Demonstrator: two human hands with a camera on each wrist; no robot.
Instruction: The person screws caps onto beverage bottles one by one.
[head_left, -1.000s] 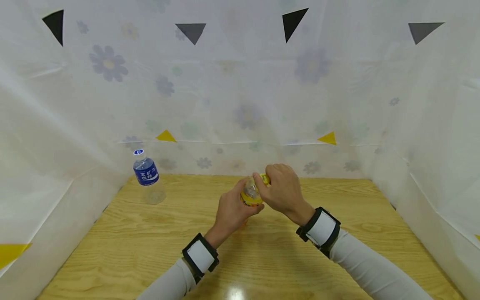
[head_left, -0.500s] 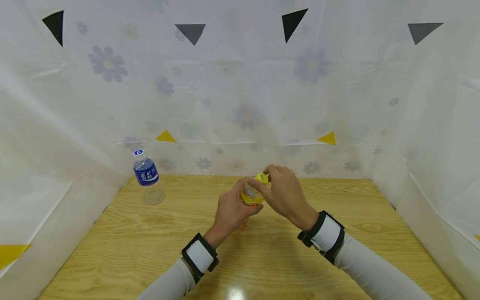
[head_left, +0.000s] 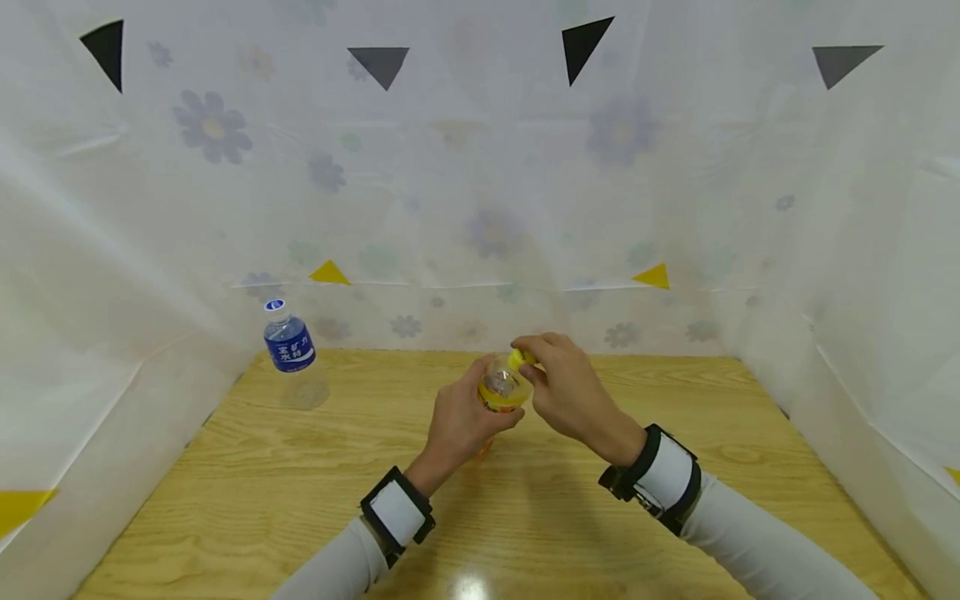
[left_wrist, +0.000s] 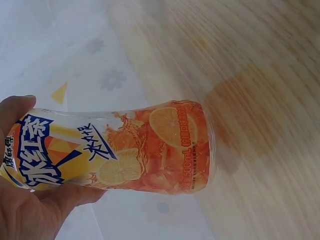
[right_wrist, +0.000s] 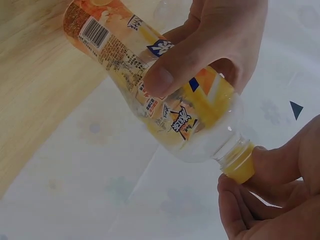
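My left hand point(head_left: 459, 418) grips a clear plastic iced tea bottle point(left_wrist: 150, 150) with an orange and yellow label showing lemon slices. The bottle is tilted, its base raised a little off the table, and no drink can be made out inside. At the bottle's neck sits a yellow cap point(right_wrist: 240, 164). Thumb and fingers of my right hand point(head_left: 568, 393) pinch this cap. In the right wrist view the cap is at the mouth of the neck; whether its thread is engaged I cannot tell.
A second clear bottle point(head_left: 291, 343) with a blue label and a white-and-blue cap stands upright at the table's back left. The wooden table point(head_left: 300, 500) ends at a pale flowered sheet point(head_left: 465, 167) that hangs behind and at both sides.
My right hand has turned around the cap, its wrist shifting slightly right and down while its fingers re-seat on the cap. The left hand and bottle stay nearly still.
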